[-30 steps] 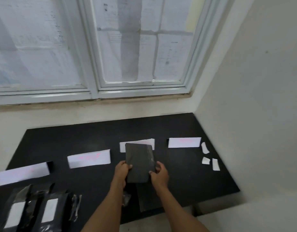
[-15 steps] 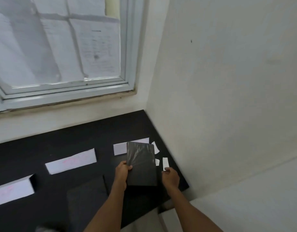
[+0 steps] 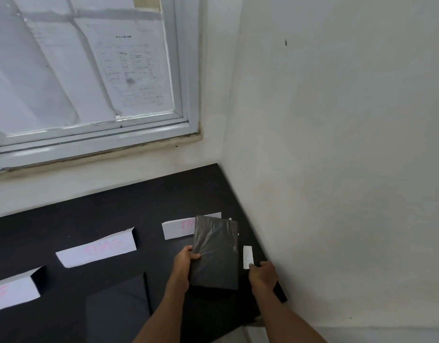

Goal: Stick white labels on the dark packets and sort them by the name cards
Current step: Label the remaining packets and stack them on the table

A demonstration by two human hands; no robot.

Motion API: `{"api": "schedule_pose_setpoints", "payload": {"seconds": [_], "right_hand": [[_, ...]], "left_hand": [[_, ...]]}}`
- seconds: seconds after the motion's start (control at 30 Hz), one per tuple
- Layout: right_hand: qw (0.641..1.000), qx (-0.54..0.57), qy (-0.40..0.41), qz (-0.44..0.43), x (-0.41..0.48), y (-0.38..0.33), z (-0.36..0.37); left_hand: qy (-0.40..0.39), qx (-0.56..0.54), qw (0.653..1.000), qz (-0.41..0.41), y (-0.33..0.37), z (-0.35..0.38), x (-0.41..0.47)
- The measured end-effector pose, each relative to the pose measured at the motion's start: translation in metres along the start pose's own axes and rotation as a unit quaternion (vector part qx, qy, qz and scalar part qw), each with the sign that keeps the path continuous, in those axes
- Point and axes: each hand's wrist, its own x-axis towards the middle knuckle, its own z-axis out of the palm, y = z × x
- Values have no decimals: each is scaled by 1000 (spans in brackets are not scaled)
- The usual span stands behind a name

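Note:
My left hand (image 3: pixel 182 264) grips the left edge of a dark packet (image 3: pixel 216 253) wrapped in shiny film, held tilted above the black table (image 3: pixel 114 214). My right hand (image 3: pixel 263 274) is off the packet, to its right, with its fingertips touching the lower end of a small white label (image 3: pixel 247 256) that lies near the table's right edge. Three white name cards with pink writing stand in a row: one behind the packet (image 3: pixel 177 229), one in the middle (image 3: pixel 97 251) and one at the far left (image 3: pixel 13 292). The packet hides part of the right card.
A second dark flat sheet or packet (image 3: pixel 117 310) lies at the table's front, left of my arms. A white wall (image 3: pixel 337 169) closes the table's right side. A window (image 3: pixel 90 70) covered with papers is behind the table.
My right hand has let go of the packet and moved right onto the white label. The view has swung right, so the labelled packets at the left are out of frame.

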Motion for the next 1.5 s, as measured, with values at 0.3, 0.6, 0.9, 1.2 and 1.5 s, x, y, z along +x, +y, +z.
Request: {"api": "schedule_pose_setpoints", "payload": {"seconds": [0.3, 0.6, 0.9, 1.2, 1.5], "right_hand": [[978, 188, 76, -43, -39, -35, -8], [925, 295, -131, -199, -172, -75, 23], [932, 203, -155, -259, -288, -72, 63], [915, 147, -148, -344, -373, -74, 105], [901, 58, -85, -421, -431, -74, 125]], "left_hand": [[18, -30, 999, 2, 8, -14, -21], [6, -103, 995, 18, 24, -58, -73], [1, -152, 986, 64, 48, -176, -136], [7, -106, 981, 159, 60, -272, -173], [56, -101, 974, 196, 59, -337, -182]]}}
